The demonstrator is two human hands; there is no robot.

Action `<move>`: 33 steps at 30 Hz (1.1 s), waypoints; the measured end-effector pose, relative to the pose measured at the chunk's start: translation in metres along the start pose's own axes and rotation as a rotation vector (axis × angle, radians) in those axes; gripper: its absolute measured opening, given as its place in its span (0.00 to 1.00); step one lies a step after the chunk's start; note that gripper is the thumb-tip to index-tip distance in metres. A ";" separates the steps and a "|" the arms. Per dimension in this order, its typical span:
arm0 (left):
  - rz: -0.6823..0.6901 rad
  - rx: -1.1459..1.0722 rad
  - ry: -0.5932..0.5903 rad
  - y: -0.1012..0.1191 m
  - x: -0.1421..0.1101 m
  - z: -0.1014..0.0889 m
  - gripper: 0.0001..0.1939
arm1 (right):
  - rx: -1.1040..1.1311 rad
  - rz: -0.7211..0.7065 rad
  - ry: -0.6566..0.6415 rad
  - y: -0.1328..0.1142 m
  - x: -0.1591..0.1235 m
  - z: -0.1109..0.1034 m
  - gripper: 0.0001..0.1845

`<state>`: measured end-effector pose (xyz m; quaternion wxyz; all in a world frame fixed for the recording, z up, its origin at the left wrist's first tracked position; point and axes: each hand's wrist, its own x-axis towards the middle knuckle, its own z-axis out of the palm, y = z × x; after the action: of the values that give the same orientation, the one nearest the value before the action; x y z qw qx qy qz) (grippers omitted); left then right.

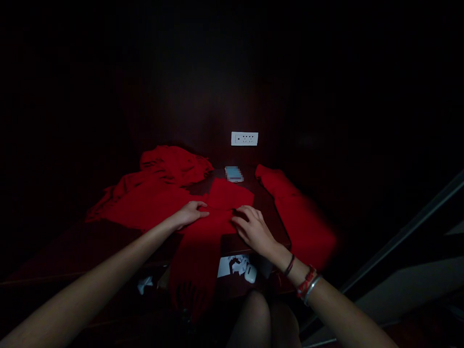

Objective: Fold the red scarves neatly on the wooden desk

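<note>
A red scarf (203,241) lies on a dark table, with a folded part (230,194) across its middle and a fringed end hanging over the front edge. My left hand (190,214) holds the cloth at the left end of the fold, thumb and forefinger at its edge. At the right end, my right hand (253,227) has its fingers curled on the same cloth. Some fingertips are hard to make out in the dim light. Beside my left hand spreads more red fringed cloth (145,200), heaped toward the back.
Another red cloth (302,222) lies along the right side. A phone-like object (234,174), blurred out, rests at the back below a white wall socket (244,138). Under the tabletop, an open drawer holds crumpled paper (239,265) and a white earbud case (250,273).
</note>
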<state>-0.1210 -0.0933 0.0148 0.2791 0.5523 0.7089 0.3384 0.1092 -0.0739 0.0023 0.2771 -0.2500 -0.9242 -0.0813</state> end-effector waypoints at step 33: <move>0.187 0.622 -0.024 0.007 -0.015 0.006 0.28 | 0.292 0.310 -0.112 0.019 0.004 0.001 0.24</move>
<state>-0.1094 -0.1054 0.0168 0.0730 0.6777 0.7213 0.1230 0.1157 -0.0555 0.0041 0.2677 -0.3507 -0.8905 0.1109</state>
